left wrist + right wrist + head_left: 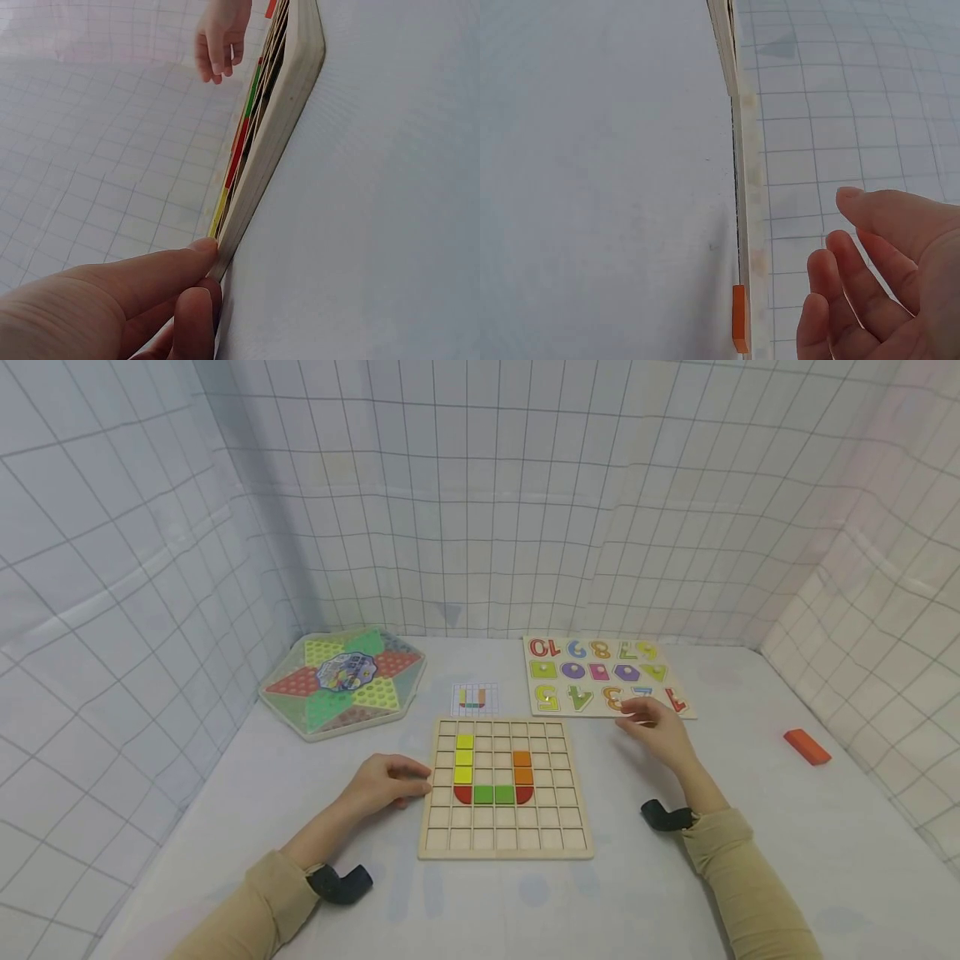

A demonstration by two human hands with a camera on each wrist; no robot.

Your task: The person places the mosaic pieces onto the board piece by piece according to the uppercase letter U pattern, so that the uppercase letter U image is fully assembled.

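Observation:
A square wooden grid board (529, 839) lies in the middle of the head view. Three yellow tiles (464, 758), two green tiles (493, 795), two orange tiles (522, 767) and two rounded red tiles (463, 795) form a U on it. My left hand (384, 785) touches the board's left edge with its fingertips; the left wrist view shows a fairly straight digit (161, 277) against that edge. The right hand (654, 731), loosely bent and holding nothing, hovers by the front edge of a number puzzle board (562, 685). In the right wrist view its fingers (855, 292) are spread and relaxed.
Behind the grid board lies a small card (474, 702) printed with a coloured U. A hexagonal Chinese checkers board (345, 681) is at the back left. An orange-red block (807, 747) rests far right. Grid-patterned cloth walls (495, 527) enclose the white table.

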